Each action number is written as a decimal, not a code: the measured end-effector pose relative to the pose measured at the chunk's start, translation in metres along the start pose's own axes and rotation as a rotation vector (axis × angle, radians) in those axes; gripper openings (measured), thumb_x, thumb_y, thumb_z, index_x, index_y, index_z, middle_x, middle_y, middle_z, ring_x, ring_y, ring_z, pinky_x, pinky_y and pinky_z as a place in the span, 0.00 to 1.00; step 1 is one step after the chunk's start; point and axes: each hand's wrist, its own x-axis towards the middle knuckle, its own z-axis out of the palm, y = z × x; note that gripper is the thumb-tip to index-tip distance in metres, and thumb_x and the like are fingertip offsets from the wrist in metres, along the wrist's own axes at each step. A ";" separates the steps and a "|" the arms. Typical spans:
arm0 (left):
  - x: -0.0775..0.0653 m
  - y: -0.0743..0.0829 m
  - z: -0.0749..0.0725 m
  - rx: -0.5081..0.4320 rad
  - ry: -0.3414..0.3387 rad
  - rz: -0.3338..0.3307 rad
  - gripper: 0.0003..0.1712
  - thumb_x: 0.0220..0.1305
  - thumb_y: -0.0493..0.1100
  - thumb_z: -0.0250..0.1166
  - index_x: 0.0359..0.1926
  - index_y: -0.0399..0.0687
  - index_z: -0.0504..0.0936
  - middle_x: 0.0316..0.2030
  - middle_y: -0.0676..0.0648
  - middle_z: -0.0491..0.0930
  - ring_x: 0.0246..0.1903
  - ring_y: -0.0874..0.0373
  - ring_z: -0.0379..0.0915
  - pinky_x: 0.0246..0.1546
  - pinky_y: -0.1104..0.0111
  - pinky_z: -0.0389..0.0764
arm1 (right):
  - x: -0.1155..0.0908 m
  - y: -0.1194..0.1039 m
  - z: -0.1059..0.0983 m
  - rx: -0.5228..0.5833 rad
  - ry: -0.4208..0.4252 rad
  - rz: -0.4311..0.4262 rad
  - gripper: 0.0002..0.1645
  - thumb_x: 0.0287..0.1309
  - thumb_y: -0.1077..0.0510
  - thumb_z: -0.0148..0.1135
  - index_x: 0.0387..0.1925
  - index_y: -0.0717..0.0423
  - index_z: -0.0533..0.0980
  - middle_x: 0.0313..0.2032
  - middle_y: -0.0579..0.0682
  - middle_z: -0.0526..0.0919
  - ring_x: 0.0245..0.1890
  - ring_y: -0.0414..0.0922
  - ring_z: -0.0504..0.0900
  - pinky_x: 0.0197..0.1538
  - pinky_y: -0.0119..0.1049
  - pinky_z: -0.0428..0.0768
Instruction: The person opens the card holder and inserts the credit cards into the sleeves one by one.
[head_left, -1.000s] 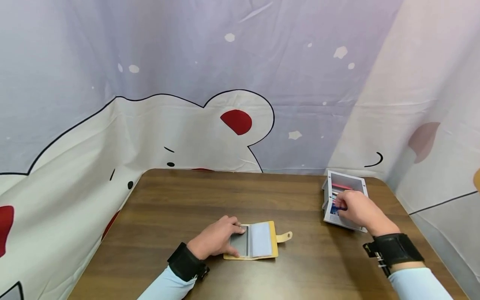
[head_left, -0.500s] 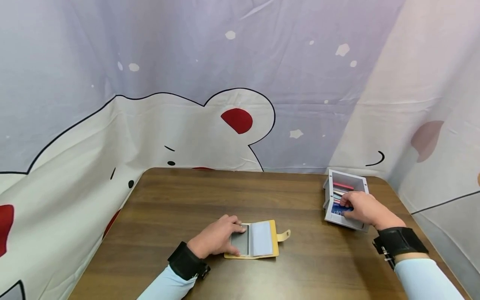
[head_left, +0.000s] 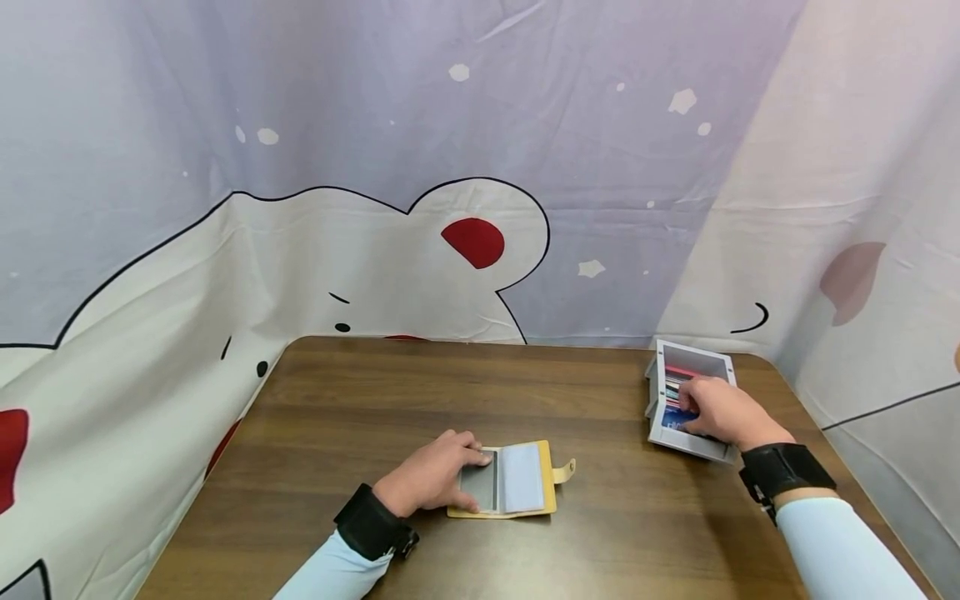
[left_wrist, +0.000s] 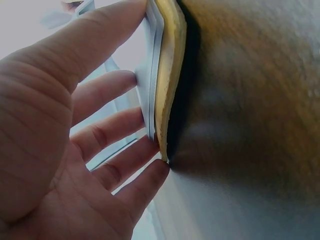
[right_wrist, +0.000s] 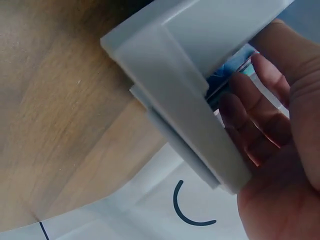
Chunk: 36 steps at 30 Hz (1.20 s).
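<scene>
From the head view the left hand (head_left: 433,479) lies flat, fingers straight, on the open yellow card wallet (head_left: 517,490) mid-table, while the right wrist view alone shows the right hand (right_wrist: 280,140) reaching relaxed fingers onto cards (right_wrist: 227,85) inside the grey plastic box (right_wrist: 190,100).

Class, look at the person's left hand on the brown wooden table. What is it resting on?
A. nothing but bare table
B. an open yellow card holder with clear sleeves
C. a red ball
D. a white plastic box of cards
B: the left hand presses flat fingers on the open yellow card holder; the white plastic box sits under the right hand.
</scene>
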 end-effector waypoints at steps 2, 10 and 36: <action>0.000 -0.001 0.001 -0.002 0.001 0.003 0.40 0.50 0.60 0.80 0.65 0.59 0.82 0.60 0.53 0.76 0.53 0.59 0.70 0.50 0.68 0.79 | 0.001 0.001 0.000 0.003 -0.001 0.009 0.24 0.42 0.55 0.84 0.27 0.50 0.72 0.26 0.44 0.72 0.28 0.41 0.69 0.33 0.36 0.66; 0.000 -0.001 -0.001 -0.011 0.002 0.019 0.40 0.50 0.59 0.81 0.64 0.57 0.82 0.59 0.52 0.77 0.53 0.57 0.70 0.51 0.67 0.79 | 0.009 0.010 -0.003 0.068 -0.092 0.010 0.24 0.43 0.50 0.84 0.26 0.51 0.73 0.22 0.42 0.70 0.25 0.39 0.68 0.31 0.33 0.65; 0.002 -0.005 0.002 -0.052 0.021 0.063 0.40 0.52 0.56 0.80 0.65 0.52 0.81 0.63 0.47 0.76 0.58 0.52 0.71 0.58 0.64 0.77 | 0.010 0.017 -0.024 0.252 -0.150 -0.031 0.06 0.58 0.60 0.73 0.29 0.51 0.81 0.26 0.41 0.80 0.27 0.35 0.73 0.33 0.31 0.73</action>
